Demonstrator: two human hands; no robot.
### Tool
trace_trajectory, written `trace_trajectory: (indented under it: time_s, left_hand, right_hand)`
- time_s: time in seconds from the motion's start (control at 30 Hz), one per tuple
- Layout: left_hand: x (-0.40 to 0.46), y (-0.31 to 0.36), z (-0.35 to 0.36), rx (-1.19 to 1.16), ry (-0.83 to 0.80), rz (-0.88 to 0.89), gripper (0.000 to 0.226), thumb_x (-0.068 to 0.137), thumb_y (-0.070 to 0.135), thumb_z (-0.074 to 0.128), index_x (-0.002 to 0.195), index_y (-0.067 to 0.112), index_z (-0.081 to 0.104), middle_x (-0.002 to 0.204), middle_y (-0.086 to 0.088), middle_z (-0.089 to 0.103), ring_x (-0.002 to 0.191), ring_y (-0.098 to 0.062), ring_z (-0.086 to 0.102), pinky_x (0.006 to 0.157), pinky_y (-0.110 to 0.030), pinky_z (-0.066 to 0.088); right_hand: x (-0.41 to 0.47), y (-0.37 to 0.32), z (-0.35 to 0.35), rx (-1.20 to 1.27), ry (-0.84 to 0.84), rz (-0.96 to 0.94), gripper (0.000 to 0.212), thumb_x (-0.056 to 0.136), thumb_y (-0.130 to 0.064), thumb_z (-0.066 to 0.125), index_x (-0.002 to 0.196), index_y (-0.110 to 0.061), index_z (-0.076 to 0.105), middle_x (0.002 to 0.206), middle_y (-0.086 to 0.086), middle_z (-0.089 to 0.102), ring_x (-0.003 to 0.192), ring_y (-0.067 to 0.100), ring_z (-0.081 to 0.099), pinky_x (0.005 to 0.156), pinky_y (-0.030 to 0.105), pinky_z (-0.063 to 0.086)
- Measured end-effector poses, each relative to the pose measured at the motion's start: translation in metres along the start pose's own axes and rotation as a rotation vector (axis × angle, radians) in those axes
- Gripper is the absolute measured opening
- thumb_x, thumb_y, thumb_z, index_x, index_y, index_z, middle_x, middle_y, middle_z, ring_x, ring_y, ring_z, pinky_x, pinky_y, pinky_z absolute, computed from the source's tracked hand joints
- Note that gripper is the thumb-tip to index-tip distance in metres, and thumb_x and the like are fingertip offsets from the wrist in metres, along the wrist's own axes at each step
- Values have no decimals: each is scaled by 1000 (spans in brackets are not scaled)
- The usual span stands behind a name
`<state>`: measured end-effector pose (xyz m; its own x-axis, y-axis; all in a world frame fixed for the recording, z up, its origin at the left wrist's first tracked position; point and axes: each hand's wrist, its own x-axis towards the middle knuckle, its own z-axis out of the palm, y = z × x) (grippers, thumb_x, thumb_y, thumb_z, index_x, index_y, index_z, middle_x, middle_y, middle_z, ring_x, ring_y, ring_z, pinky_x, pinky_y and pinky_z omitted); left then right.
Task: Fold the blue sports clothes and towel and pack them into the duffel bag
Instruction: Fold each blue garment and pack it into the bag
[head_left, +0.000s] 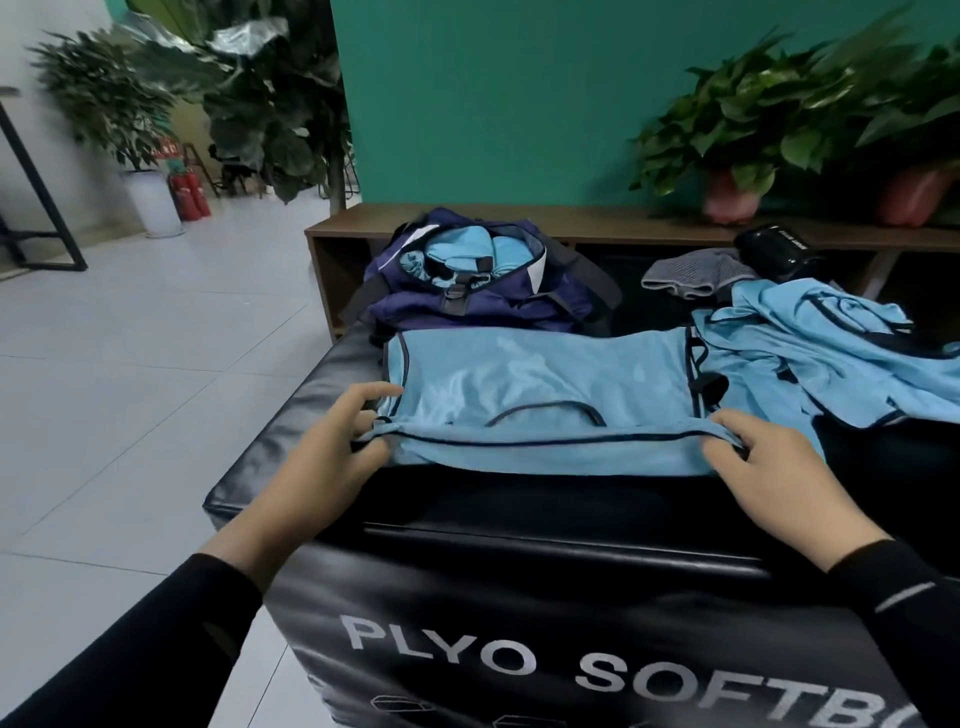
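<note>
A light blue sports top (545, 395) with dark trim lies flat on the black padded box (467, 525), its near edge folded over. My left hand (332, 452) pinches the near left corner of that fold. My right hand (769, 467) pinches the near right corner. Behind the top stands the navy duffel bag (483, 296), open, with light blue cloth (457, 254) inside. A second light blue garment (831, 353) lies crumpled to the right.
A grey knitted cloth (696, 275) and a black pouch (779, 249) lie at the back right. A wooden shelf (597, 221) with potted plants (737, 150) runs along the green wall. White tiled floor (130, 364) lies to the left.
</note>
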<state>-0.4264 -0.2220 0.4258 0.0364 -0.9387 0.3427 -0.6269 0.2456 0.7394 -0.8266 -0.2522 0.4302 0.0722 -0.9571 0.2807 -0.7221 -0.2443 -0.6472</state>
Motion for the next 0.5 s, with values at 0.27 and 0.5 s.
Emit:
trace_trajectory:
  time_s: [0.27, 0.5]
  left_hand:
    - [13, 19, -28, -84, 36, -81, 29, 92, 2, 61, 103, 28, 68, 88, 1, 71, 75, -11, 62, 66, -19, 45]
    - [87, 5, -18, 268, 130, -88, 28, 87, 12, 71, 70, 31, 59, 69, 10, 63, 65, -4, 58, 57, -9, 37]
  right_hand:
    - [25, -26, -17, 62, -52, 27, 16, 94, -19, 60, 86, -28, 71, 70, -9, 68, 64, 20, 59, 64, 31, 43]
    - [110, -31, 2, -149, 90, 49, 4, 90, -26, 72, 94, -27, 72, 94, -7, 69, 89, 14, 60, 74, 32, 41]
